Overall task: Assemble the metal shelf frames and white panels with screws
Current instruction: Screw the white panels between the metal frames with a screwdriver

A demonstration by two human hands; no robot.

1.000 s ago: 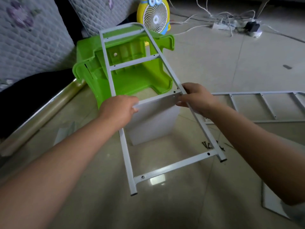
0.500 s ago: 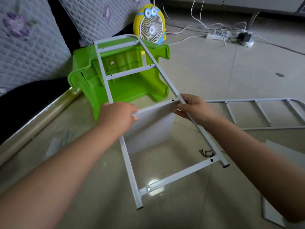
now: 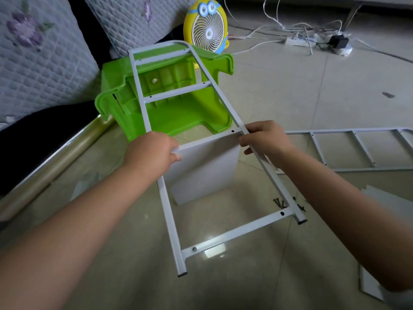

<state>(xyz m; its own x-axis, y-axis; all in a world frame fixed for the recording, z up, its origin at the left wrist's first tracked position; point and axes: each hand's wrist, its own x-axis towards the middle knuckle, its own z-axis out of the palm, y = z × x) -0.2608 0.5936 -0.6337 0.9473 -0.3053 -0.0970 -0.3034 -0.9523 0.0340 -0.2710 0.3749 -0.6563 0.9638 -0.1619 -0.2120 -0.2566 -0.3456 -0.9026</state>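
A white metal ladder-shaped shelf frame (image 3: pixel 225 234) is held tilted above the floor, its far end over a green stool. A white panel (image 3: pixel 204 168) stands upright beneath the frame's middle crossbar, its top edge against the bar. My left hand (image 3: pixel 152 153) grips the frame's left rail and the panel's top left corner. My right hand (image 3: pixel 262 138) grips the right rail at the panel's top right corner. A small heap of dark screws (image 3: pixel 282 203) lies on the floor by the frame's right rail. A second frame (image 3: pixel 357 151) lies flat on the floor at the right.
An overturned green plastic stool (image 3: pixel 169 101) sits behind the frame. A yellow fan (image 3: pixel 206 30) stands beyond it, with a power strip (image 3: pixel 299 41) and cables at the back right. More white panels (image 3: pixel 371 285) lie at the lower right. A quilted mattress (image 3: pixel 40 63) leans at the left.
The frame and panel have stayed in both hands; the view has shifted slightly and the frame sits a little lower and nearer. My grip on both rails is unchanged.
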